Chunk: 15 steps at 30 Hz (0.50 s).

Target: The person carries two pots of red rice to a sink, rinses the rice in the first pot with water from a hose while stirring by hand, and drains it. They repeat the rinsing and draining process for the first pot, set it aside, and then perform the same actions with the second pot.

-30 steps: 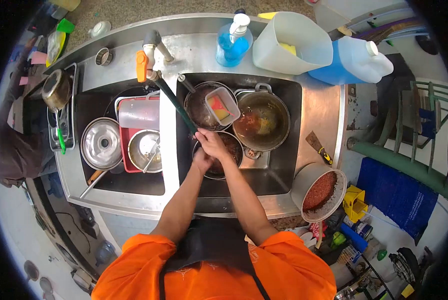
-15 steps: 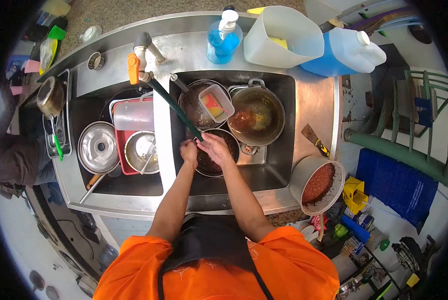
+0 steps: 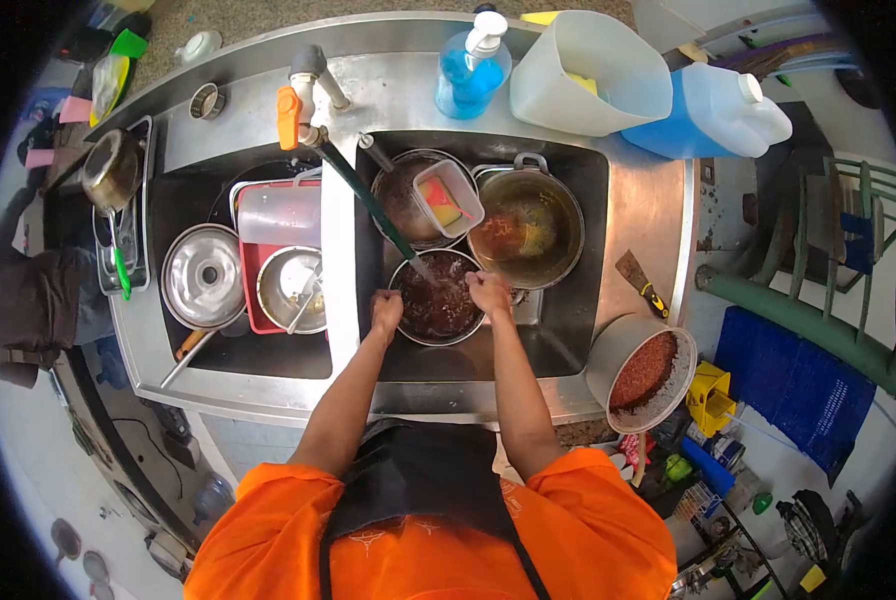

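Observation:
A round metal pot (image 3: 438, 338) of dark reddish-brown, murky water sits in the right sink basin. My left hand (image 3: 386, 311) is closed on its left side, and my right hand (image 3: 490, 295) on its right side near the rim. The fingers are partly hidden against the pot. From the end of a green hose (image 3: 373, 210), water runs into the pot between my hands. Behind it stands another pot (image 3: 393, 200) with a clear plastic container (image 3: 446, 198) holding a sponge. A large dirty pot (image 3: 558, 235) with food residue sits to the right.
The left basin holds a lid (image 3: 203, 275), a red tray (image 3: 251, 240) and a metal bowl (image 3: 278, 280). At the back are a blue soap bottle (image 3: 468, 80), a white tub (image 3: 588, 100) and a blue jug (image 3: 703, 110). A scraper (image 3: 640, 282) and a tilted pot (image 3: 613, 350) lie right.
My hands have left the hose end and spread apart to opposite sides of the pot. Water now visibly streams from the hose into it. The whole view has shifted slightly.

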### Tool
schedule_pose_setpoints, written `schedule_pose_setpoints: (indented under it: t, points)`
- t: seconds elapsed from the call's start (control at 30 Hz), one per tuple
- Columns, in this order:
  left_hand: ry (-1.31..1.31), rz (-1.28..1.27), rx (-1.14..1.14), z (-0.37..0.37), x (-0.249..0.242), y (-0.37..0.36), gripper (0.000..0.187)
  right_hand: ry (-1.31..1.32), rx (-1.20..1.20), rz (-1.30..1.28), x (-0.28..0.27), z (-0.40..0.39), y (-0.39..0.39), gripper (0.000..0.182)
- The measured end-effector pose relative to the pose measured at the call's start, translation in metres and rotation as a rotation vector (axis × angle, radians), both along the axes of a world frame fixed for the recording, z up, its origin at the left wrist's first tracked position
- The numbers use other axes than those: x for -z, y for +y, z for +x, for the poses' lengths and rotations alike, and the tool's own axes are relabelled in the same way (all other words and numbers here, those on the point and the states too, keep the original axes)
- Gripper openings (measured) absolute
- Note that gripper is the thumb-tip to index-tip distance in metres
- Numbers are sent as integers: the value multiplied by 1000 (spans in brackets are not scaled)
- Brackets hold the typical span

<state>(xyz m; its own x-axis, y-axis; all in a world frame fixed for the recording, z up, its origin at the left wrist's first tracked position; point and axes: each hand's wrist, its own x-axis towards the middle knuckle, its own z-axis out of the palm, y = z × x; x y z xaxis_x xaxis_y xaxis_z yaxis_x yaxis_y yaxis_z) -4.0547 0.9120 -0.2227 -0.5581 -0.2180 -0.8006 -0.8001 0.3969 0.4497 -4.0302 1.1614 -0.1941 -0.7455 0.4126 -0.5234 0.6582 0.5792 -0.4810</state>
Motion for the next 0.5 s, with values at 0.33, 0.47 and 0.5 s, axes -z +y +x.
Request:
schedule_pose_setpoints:
  t: [0.33, 0.47, 0.5]
  points:
    - [-99, 297, -36, -8, -45, 6, 25, 67, 37, -163, -22, -35, -20, 26]
    - [-93, 287, -26, -6, -46, 10, 23, 101, -51, -224, -26, -44, -36, 26]
    - [-99, 249, 23, -7, -47, 10, 22, 83, -34, -228, -21, -42, -39, 25]
